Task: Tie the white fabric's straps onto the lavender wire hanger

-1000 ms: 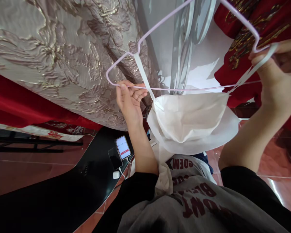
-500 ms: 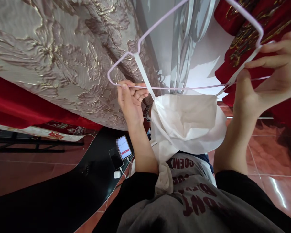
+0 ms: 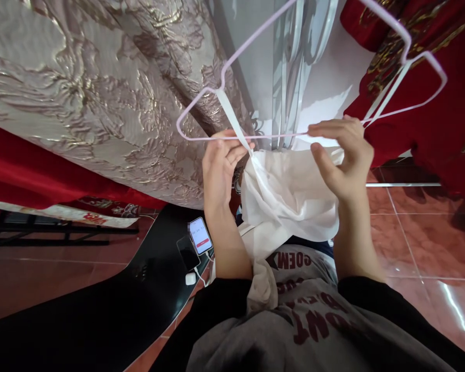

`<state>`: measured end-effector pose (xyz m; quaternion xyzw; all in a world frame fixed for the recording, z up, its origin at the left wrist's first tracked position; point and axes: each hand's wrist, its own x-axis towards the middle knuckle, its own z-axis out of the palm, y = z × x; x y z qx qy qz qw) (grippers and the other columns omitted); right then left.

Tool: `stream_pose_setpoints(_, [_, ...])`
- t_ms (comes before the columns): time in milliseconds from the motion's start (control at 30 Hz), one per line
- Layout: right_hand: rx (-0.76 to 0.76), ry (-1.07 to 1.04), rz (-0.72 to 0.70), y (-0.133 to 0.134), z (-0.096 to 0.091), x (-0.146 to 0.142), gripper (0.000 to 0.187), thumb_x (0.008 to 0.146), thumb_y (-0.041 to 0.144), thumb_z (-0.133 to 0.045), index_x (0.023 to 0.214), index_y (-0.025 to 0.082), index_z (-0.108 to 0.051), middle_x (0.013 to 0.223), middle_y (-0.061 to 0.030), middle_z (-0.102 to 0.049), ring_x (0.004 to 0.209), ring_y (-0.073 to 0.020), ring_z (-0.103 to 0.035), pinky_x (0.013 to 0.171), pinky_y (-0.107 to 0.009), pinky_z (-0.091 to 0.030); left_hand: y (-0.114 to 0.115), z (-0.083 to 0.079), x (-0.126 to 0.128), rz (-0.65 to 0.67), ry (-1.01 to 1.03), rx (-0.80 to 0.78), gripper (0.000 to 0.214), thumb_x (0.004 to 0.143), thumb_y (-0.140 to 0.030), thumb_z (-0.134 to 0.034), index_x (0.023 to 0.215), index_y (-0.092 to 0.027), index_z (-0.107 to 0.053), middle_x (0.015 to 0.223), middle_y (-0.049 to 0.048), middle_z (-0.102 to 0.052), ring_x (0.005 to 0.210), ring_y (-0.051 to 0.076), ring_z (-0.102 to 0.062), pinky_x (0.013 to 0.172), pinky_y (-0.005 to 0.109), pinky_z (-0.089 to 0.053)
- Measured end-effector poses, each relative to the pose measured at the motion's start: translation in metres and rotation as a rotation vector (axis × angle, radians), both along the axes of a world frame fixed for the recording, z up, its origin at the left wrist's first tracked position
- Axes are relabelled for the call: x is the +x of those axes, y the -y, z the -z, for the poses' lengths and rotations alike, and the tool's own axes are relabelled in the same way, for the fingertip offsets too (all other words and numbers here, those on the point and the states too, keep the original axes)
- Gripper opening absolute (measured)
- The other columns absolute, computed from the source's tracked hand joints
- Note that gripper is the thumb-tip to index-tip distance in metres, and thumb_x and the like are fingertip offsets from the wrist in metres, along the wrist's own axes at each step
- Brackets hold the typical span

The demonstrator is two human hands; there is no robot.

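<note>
A thin lilac wire hanger (image 3: 240,49) is held up in front of me. A white strappy garment (image 3: 290,194) hangs from it, one strap looped over each shoulder notch. My left hand (image 3: 219,170) is closed around the hanger's bottom bar by the left strap. My right hand (image 3: 343,155) pinches the bottom bar near its middle, just above the white fabric. The garment's lower part trails down onto my grey printed sweatshirt.
A gold-embroidered silvery fabric (image 3: 93,93) hangs at the left, and red embroidered cloth (image 3: 442,119) at the right. A lit phone (image 3: 200,235) and a white charger lie on a black surface (image 3: 112,305). Below is a glossy red tiled floor (image 3: 414,232).
My right hand left the hanger's right end and moved left to the middle of the bottom bar. The right strap now sits in the hanger's right notch. The left hand barely moved.
</note>
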<state>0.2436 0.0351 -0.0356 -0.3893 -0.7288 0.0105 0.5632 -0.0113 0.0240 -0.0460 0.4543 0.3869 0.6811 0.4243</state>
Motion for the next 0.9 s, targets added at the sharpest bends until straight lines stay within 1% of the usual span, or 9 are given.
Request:
stream_pose_setpoints(133, [0.226,-0.225,0.246,-0.010,0.000,0.014,0.036,0.105,0.055,-0.069,0.134,0.034,-0.077,0.136,-0.0124,-0.072,0.136,-0.0380,-0.068,0.101,-0.056,-0.061,0.006,-0.004,-0.001,0.008,-0.057,-0.010,0.050,0.094,-0.074,-0.085,0.102,-0.025,-0.079,0.095,0.0085,-0.084,0.106,0.030,-0.084,0.103,0.045,-0.066])
stream_pose_setpoints(233, [0.063,-0.239,0.130,-0.021,0.002,0.029,0.041,0.105,0.048,-0.072,0.145,0.037,-0.073,0.140,-0.0112,-0.073,0.132,-0.0369,-0.072,0.106,-0.056,-0.060,0.008,-0.008,0.000,-0.005,-0.082,0.003,0.037,0.099,-0.062,-0.085,0.095,-0.025,-0.082,0.095,0.0067,-0.084,0.099,0.026,-0.083,0.103,0.042,-0.065])
stream_pose_setpoints(333, [-0.078,-0.167,0.012,-0.028,0.003,0.034,0.039,0.106,0.047,-0.069,0.144,0.041,-0.072,0.136,-0.0080,-0.075,0.127,-0.0352,-0.075,0.109,-0.059,-0.060,0.014,-0.013,0.000,-0.061,-0.130,-0.029,0.027,0.103,-0.049,-0.083,0.091,-0.025,-0.084,0.094,0.0062,-0.083,0.095,0.024,-0.081,0.099,0.038,-0.064])
stream_pose_setpoints(467, [-0.033,-0.061,0.084,-0.033,0.006,0.028,0.036,0.106,0.046,-0.067,0.142,0.043,-0.072,0.136,-0.0060,-0.076,0.131,-0.0354,-0.070,0.118,-0.063,-0.054,0.029,-0.025,0.000,-0.034,-0.190,-0.039,0.025,0.105,-0.046,-0.082,0.097,-0.023,-0.087,0.094,0.0094,-0.082,0.097,0.025,-0.080,0.090,0.035,-0.062])
stream_pose_setpoints(600, [-0.072,0.021,0.066,-0.036,0.010,0.021,0.027,0.103,0.048,-0.072,0.126,0.037,-0.081,0.122,-0.0064,-0.080,0.122,-0.0342,-0.069,0.114,-0.064,-0.055,0.039,-0.049,0.004,0.021,-0.120,0.088,0.016,0.107,-0.036,-0.079,0.108,-0.025,-0.091,0.101,0.0084,-0.083,0.099,0.024,-0.078,0.082,0.033,-0.060])
stream_pose_setpoints(700, [-0.092,-0.013,0.083,-0.030,0.010,0.019,0.023,0.106,0.050,-0.069,0.115,0.035,-0.084,0.109,-0.0049,-0.080,0.115,-0.0314,-0.068,0.111,-0.062,-0.056,0.038,-0.073,0.003,0.000,0.109,0.150,0.024,0.110,-0.038,-0.071,0.114,-0.023,-0.089,0.120,0.0094,-0.082,0.114,0.024,-0.077,0.077,0.029,-0.062])
stream_pose_setpoints(767, [-0.071,-0.048,0.110,-0.024,0.007,0.020,0.023,0.106,0.051,-0.069,0.110,0.035,-0.085,0.104,-0.0040,-0.080,0.113,-0.0303,-0.068,0.109,-0.060,-0.056,0.034,-0.083,-0.001,-0.036,0.202,0.161,0.033,0.113,-0.043,-0.061,0.118,-0.023,-0.086,0.140,0.0089,-0.077,0.136,0.025,-0.071,0.084,0.027,-0.065])
stream_pose_setpoints(833, [-0.057,-0.054,0.114,-0.018,0.004,0.022,0.021,0.106,0.050,-0.069,0.109,0.036,-0.084,0.103,-0.0033,-0.079,0.112,-0.0297,-0.068,0.108,-0.059,-0.056,0.029,-0.082,-0.005,-0.107,0.245,0.193,0.033,0.114,-0.045,-0.057,0.119,-0.025,-0.083,0.153,0.0050,-0.071,0.152,0.023,-0.061,0.093,0.024,-0.065])
stream_pose_setpoints(900, [-0.039,-0.053,0.098,-0.014,0.003,0.025,0.020,0.107,0.049,-0.069,0.111,0.036,-0.084,0.104,-0.0030,-0.080,0.111,-0.0293,-0.070,0.106,-0.058,-0.057,0.023,-0.071,-0.008,-0.236,0.269,0.238,0.024,0.111,-0.042,-0.062,0.119,-0.028,-0.080,0.158,0.0010,-0.068,0.157,0.020,-0.057,0.095,0.022,-0.065])
